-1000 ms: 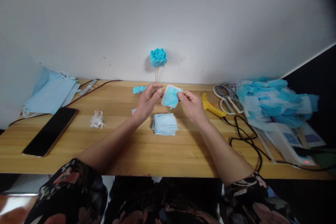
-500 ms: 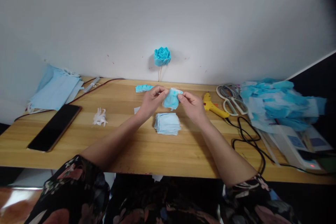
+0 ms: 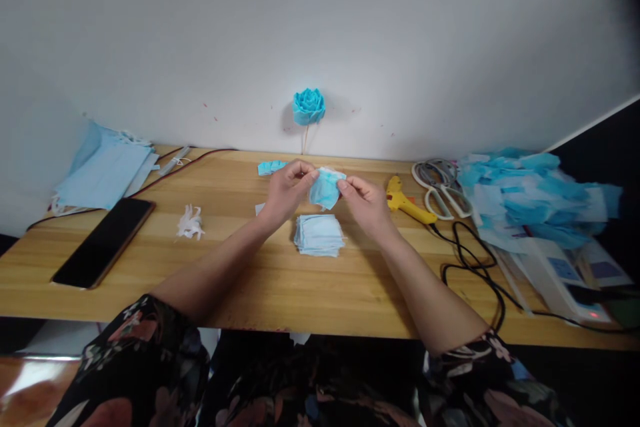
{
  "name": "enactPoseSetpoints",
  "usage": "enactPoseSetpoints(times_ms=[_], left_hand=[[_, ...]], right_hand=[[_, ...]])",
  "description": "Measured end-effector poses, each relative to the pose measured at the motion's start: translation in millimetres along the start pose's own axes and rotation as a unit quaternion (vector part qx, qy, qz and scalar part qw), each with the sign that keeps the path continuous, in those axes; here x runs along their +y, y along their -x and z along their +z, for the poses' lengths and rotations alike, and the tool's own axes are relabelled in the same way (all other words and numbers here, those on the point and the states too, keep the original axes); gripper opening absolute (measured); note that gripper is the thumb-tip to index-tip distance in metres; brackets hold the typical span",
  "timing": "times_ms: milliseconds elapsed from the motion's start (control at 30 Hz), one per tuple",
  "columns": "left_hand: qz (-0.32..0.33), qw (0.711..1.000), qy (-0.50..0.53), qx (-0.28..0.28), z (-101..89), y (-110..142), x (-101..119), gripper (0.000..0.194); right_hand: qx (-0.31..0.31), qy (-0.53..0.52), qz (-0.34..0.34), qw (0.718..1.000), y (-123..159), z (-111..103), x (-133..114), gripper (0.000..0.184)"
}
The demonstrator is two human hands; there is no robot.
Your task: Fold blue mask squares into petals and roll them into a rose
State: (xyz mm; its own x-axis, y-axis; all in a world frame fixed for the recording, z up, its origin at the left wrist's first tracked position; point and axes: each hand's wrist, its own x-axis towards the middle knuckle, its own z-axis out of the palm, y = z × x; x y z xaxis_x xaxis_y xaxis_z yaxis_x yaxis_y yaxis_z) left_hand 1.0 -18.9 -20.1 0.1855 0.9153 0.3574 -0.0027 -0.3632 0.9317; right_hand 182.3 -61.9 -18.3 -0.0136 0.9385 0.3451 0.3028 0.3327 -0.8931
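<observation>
A small blue fabric square (image 3: 326, 189) with a pale edge, which looks like cut mask cloth, is stretched between my hands above the table. My left hand (image 3: 290, 190) pinches its upper left corner between thumb and finger. On the other side my right hand (image 3: 364, 199) grips the right edge the same way. Just below lies a stack of light blue squares (image 3: 319, 235). Behind my left hand sits a pleated blue piece (image 3: 270, 167), partly hidden. A blue fabric rose (image 3: 309, 107) on a thin stick stands against the wall.
To the right are a yellow glue gun (image 3: 410, 204) with a black cord, white-handled scissors (image 3: 445, 200), a heap of blue scraps (image 3: 535, 193) and a white device (image 3: 563, 277). Leftward lie a phone (image 3: 104, 243), white scraps (image 3: 190, 222) and flat blue masks (image 3: 103, 170).
My left fingers have closed on the square's left corner, where they were beside it before. The cloth was bunched half a second ago and is now flatter. The view has shifted slightly.
</observation>
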Motion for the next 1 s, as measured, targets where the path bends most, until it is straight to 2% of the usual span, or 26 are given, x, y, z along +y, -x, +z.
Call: enactPoseSetpoints(times_ms=[200, 333, 467, 567, 633, 700, 767, 867, 933, 1000], left_hand=[[-0.008, 1.0, -0.007, -0.003, -0.2, 0, 1, 0.017], [-0.015, 1.0, -0.002, -0.013, -1.5, -1, 0, 0.015], [0.042, 0.999, -0.016, 0.014, -5.1, -2, 2, 0.019], [0.13, 0.987, -0.092, 0.024, -6.1, 1, 10, 0.018], [0.2, 0.969, -0.144, -0.011, -5.1, 5, 16, 0.018], [0.251, 0.949, -0.176, -0.075, -3.4, 8, 19, 0.022], [0.276, 0.932, -0.191, -0.135, -1.5, 9, 19, 0.037], [0.269, 0.924, -0.208, -0.175, 1.1, 10, 13, 0.065], [0.248, 0.929, -0.216, -0.168, 2.8, 10, 8, 0.068], [0.22, 0.942, -0.204, -0.147, 4.4, 11, 3, 0.063]], right_hand=[[-0.006, -0.042, 0.004, 0.999, 0, 1, 7, 0.035], [0.004, -0.093, 0.033, 0.995, -3, 3, 10, 0.037], [0.04, -0.146, 0.072, 0.986, -6, 4, 13, 0.041], [0.06, -0.148, 0.09, 0.983, -7, 4, 13, 0.042], [0.071, -0.145, 0.099, 0.982, -7, 4, 11, 0.043], [0.077, -0.154, 0.108, 0.979, -7, 4, 9, 0.045], [0.075, -0.175, 0.116, 0.975, -8, 4, 6, 0.046], [0.071, -0.196, 0.127, 0.97, -8, 3, 5, 0.048], [0.07, -0.208, 0.135, 0.966, -8, 3, 6, 0.047], [0.057, -0.223, 0.14, 0.963, -8, 3, 7, 0.046]])
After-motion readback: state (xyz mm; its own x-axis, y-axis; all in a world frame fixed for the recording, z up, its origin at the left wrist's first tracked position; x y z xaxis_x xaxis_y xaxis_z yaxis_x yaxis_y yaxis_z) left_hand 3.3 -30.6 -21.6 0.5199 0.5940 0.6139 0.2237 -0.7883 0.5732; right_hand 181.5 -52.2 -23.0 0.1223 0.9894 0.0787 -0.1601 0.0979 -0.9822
